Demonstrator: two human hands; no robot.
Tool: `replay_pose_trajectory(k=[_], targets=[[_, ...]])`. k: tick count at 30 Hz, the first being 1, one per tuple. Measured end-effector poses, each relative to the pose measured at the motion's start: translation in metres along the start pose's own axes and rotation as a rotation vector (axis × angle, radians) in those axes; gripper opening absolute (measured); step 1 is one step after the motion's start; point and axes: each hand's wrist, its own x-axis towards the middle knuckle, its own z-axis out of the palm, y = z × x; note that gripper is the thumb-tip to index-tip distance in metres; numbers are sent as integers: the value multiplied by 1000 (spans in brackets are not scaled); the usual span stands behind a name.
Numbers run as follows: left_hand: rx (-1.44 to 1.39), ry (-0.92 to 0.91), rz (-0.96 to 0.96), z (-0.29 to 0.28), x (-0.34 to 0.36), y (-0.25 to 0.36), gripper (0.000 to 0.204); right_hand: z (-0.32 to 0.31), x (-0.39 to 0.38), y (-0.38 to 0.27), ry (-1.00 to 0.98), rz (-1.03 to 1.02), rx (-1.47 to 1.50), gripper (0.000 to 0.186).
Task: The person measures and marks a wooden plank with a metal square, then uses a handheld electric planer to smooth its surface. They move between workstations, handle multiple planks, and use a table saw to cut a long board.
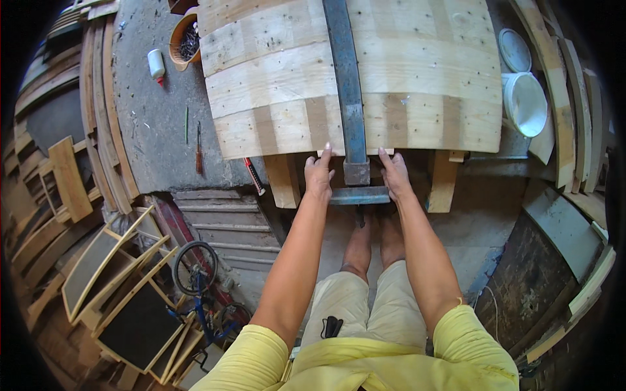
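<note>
A wide panel of pale wooden boards [280, 78], dotted with nail heads, lies before me. Lengthwise over its middle runs a long blue bar clamp [352, 98], its worn metal head [357, 174] and crosspiece [360, 195] past the near edge. A light wood strip [389, 151] sits against that edge, its ends showing either side of the bar. My left hand [318, 174] grips the strip's left end, thumb up by the panel edge. At the right end, my right hand [394, 173] does likewise. The fingers underneath are mostly hidden.
Wooden legs [443, 182] support the panel. On the concrete surface at left are a glue bottle [156, 66], a bowl of nails [187, 40], a screwdriver [199, 153] and a red-black utility knife [254, 176]. White buckets [525, 104] stand right; a bicycle [199, 280] and lumber lie lower left.
</note>
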Motion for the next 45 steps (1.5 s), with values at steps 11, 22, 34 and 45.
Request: replay_pose_trajectory(k=[11, 22, 34, 45], targets=[[67, -77, 231, -6, 26, -21, 35, 4, 9, 6, -45, -155, -26, 47], [1479, -112, 1406, -27, -29, 73, 73, 0, 7, 4, -35, -140, 71, 52], [1735, -622, 1500, -7, 26, 101, 112, 3, 9, 4, 45, -241, -19, 50], [1609, -657, 1559, -10, 30, 84, 102, 0, 13, 16, 46, -221, -38, 53]])
